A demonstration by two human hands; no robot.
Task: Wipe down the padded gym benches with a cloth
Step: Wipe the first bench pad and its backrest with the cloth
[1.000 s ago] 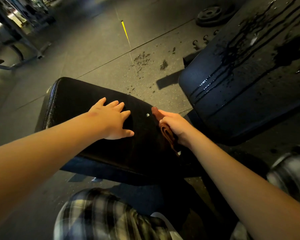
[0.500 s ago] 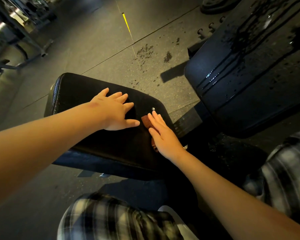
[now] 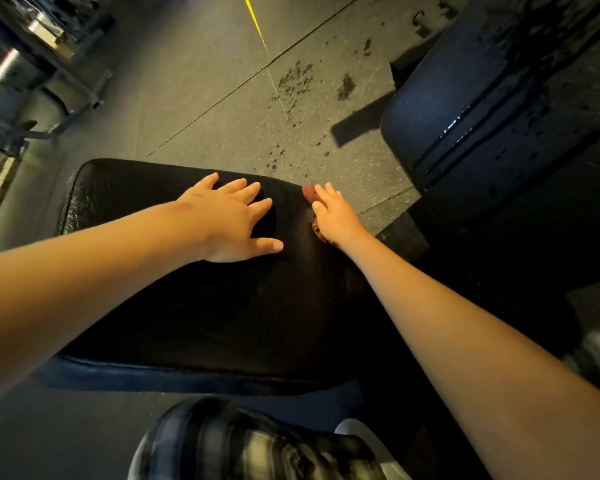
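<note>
A person leaned over a black padded vinyl gym bench (image 3: 136, 188), left hand (image 3: 229, 220) planted flat with fingers spread, right hand (image 3: 333, 213) pressing a small reddish-brown cloth (image 3: 307, 191) under straightened fingers at the pad's far right corner. The soft, light rag would probably bunch easily. A flat palm over its middle looked the surest hold on the slick upholstery.

Cloth (image 3: 307, 191) largely under the right hand (image 3: 336, 216)

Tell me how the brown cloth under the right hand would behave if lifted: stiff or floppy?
Probably floppy: the cloth lies bunched under the right hand. Likely light, since straight fingers alone press it. It may slide easily on the glossy bench pad.
</note>
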